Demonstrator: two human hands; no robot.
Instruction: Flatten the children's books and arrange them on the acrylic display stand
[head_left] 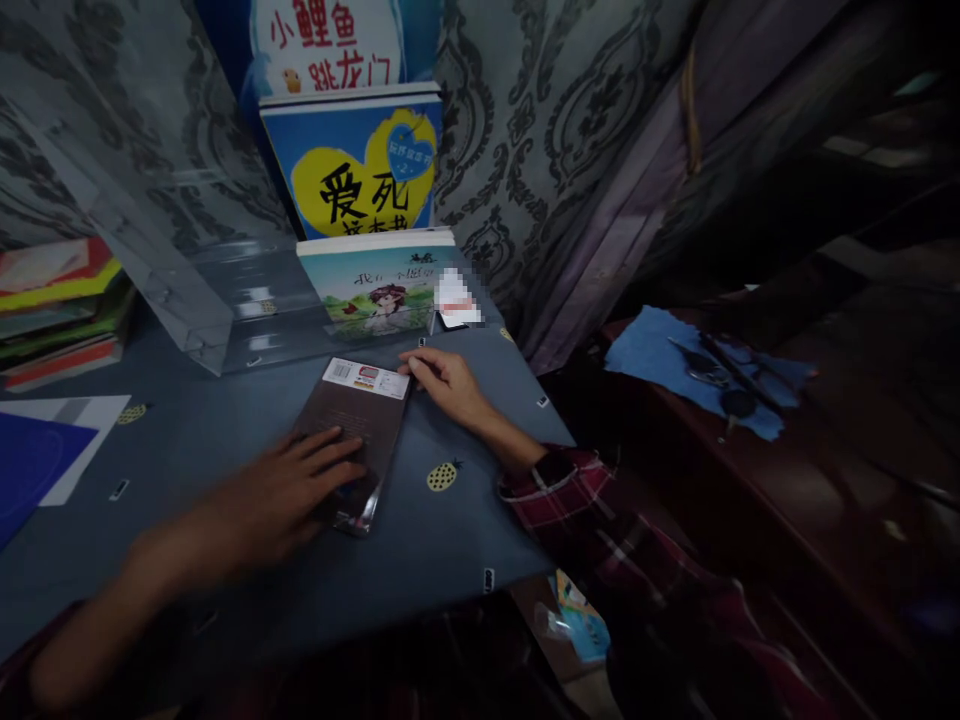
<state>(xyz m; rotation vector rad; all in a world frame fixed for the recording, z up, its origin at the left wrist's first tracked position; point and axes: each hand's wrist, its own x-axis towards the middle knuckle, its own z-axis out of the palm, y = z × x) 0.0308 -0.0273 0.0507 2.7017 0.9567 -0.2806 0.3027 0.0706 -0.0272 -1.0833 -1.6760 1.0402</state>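
Note:
A flat dark brown package (352, 430) with a shiny, clear-looking lower end and a white barcode label lies on the cloth-covered table. Across its left side rests my left hand (274, 495), palm down with the fingers spread, slightly blurred. At the upper right corner of the package, my right hand (446, 385) has its thumb and index finger pinched together. How much of the corner sits between those fingertips is hard to make out.
A clear stand (247, 310) holds several picture books (382, 285) behind the package. Stacked books (60, 310) and a blue folder or sheet (41, 465) are at left. Right of the table, a blue cloth (667, 360) carries scissors-like tools on a dark red surface.

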